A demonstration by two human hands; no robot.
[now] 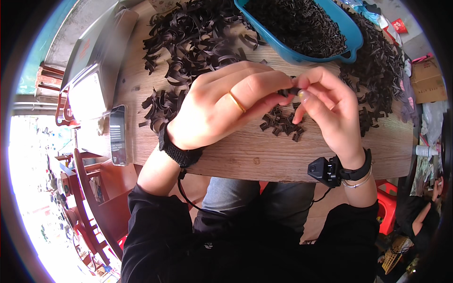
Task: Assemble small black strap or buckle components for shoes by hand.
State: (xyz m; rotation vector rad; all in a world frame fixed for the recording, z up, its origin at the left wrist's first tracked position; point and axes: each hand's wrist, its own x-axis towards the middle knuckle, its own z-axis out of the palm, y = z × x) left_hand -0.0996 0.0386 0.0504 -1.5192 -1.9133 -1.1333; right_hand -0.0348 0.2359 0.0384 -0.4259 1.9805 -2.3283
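Note:
Over the wooden table [226,160] my two hands meet, fingertips pinching a small dark strip piece [289,91] between them. My left hand [222,106], with a gold ring, is closed on its left end. The thumb and finger of my right hand [332,108] close on the other end. Just below the fingers lies a little pile of short, folded black pieces [282,125]. Beyond the hands stands a blue plastic basin [350,55] full of similar small dark pieces [306,30]. Loose black strips [193,42] are heaped at the far left.
Another heap of dark strips [377,75] spreads right of the basin. A grey box-like case [89,70] and a phone-like dark slab [118,137] sit at the left edge. A red stool [387,210] and another person [420,219] are at the lower right.

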